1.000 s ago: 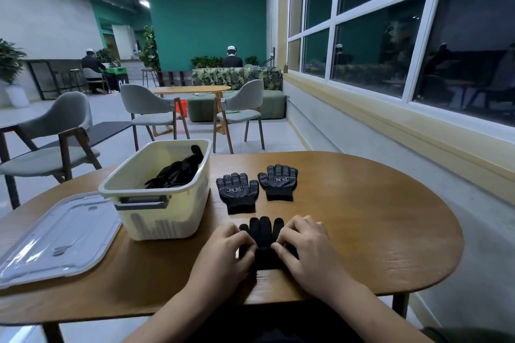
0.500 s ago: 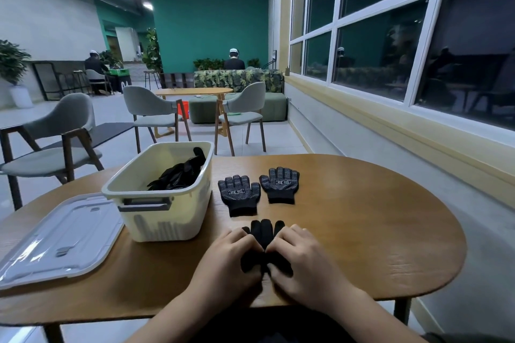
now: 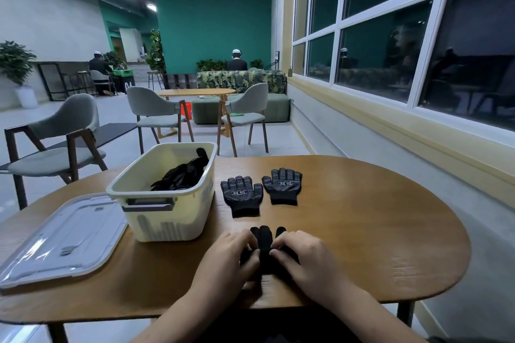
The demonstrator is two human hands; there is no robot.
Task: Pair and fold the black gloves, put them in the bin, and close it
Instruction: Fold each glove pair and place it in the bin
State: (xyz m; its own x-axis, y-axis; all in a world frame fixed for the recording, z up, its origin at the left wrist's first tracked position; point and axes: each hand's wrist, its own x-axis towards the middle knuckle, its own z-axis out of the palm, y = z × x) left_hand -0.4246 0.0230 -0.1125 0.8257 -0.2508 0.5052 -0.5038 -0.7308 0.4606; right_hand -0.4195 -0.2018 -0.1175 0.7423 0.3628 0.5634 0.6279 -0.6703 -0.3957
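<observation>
1. Pinching with curled fingers, your left hand [image 3: 231, 256] and right hand [image 3: 303, 262] both grip the near glove [image 3: 264, 239] from either side, at the near edge of the table [image 3: 362, 231]. Your fingertips almost meet over its middle.
2. Only three black fingertips of that glove show past your knuckles, pointing away from you. You cannot tell whether one glove or a stacked pair lies under your hands.
3. Farther out, the left glove [image 3: 242, 195] and the right glove [image 3: 282, 185] lie flat side by side, dotted palms up and fingers pointing away. They sit close together but apart.
4. To their left stands the cream bin [image 3: 167, 220], open, just beside the left glove. A heap of black gloves [image 3: 184, 175] rests inside against its far right wall.
5. Left of the bin, the clear lid [image 3: 64, 239] lies flat on the table, touching or nearly touching the bin's base.
</observation>
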